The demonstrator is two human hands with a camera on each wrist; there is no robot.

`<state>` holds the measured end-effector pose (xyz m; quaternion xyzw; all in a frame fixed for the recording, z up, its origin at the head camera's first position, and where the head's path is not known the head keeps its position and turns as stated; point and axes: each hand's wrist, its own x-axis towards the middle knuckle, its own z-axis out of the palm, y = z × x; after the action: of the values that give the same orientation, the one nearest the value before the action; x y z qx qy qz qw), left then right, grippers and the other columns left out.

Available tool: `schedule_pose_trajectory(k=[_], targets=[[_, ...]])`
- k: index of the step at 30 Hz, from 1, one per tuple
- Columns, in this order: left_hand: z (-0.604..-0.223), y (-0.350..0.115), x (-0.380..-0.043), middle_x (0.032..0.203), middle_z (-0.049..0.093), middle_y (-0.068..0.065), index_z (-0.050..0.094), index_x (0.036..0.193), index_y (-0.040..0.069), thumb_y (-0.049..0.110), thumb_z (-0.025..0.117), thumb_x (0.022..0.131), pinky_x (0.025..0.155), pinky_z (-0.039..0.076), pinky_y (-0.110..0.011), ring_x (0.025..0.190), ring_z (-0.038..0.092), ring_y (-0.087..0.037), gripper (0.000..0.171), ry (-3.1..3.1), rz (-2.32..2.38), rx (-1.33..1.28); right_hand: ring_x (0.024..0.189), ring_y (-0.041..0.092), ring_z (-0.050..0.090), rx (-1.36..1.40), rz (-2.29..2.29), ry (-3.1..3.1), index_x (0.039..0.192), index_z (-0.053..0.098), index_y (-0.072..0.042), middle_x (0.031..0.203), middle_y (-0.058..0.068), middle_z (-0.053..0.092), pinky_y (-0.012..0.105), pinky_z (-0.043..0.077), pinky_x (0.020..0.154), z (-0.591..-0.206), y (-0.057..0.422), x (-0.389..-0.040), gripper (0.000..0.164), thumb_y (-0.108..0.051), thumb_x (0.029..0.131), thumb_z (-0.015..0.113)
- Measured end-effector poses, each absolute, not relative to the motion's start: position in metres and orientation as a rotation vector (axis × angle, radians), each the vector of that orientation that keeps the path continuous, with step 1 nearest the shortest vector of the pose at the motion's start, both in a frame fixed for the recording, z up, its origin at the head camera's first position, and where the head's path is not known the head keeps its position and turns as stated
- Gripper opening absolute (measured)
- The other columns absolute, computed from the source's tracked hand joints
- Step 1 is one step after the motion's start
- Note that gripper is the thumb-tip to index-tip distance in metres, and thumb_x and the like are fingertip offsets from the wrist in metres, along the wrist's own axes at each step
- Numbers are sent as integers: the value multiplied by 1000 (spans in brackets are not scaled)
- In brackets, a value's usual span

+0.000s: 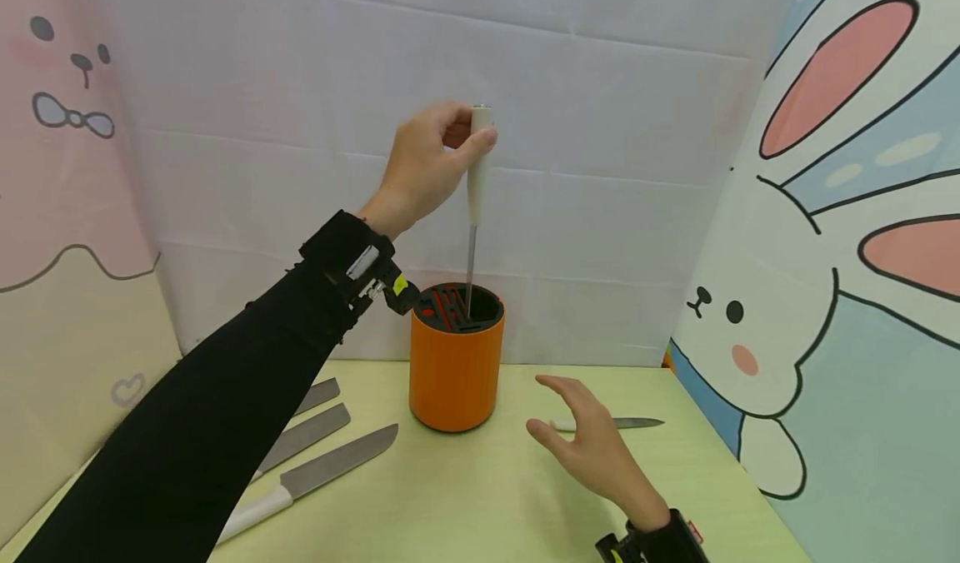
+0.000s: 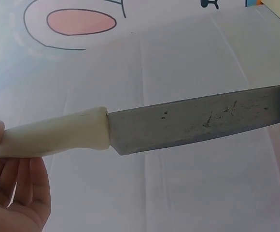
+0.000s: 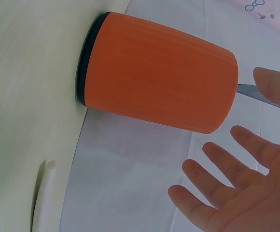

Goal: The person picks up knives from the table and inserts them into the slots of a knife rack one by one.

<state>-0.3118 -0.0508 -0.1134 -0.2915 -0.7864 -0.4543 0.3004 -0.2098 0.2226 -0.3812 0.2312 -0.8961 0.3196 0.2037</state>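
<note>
My left hand (image 1: 429, 161) pinches the upper end of a pale knife handle (image 1: 477, 184) between thumb and fingers. Pointing down, the knife's wide, spotted blade (image 2: 193, 118) reaches the slotted black top of an orange round knife block (image 1: 456, 380). How deep its tip sits is hidden. To the block's right, my right hand (image 1: 592, 445) hovers with spread fingers, thumb apart, holding nothing. Behind that hand a small white-handled knife (image 1: 633, 422) lies on the table, partly covered by it in the head view.
Several knives lie left of the block, among them a large white-handled knife (image 1: 341, 463); my left sleeve (image 1: 202, 413) covers parts of them. The pale green table (image 1: 450, 505) ends at a white cloth backdrop (image 1: 600, 196), with printed cloths on both sides.
</note>
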Motion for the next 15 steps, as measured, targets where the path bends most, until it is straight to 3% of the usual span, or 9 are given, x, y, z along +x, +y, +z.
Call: schedule_pose_trajectory(k=[15], targets=[[-146, -55, -330, 115, 72, -9, 70, 128, 5, 28, 66, 107, 92, 52, -36, 103, 66, -21, 31, -2115, -1180, -774, 139, 34, 57, 643, 910, -2535, 149, 59, -12, 149, 8, 60, 61, 49, 111, -380, 220, -208, 57, -32, 99, 78]])
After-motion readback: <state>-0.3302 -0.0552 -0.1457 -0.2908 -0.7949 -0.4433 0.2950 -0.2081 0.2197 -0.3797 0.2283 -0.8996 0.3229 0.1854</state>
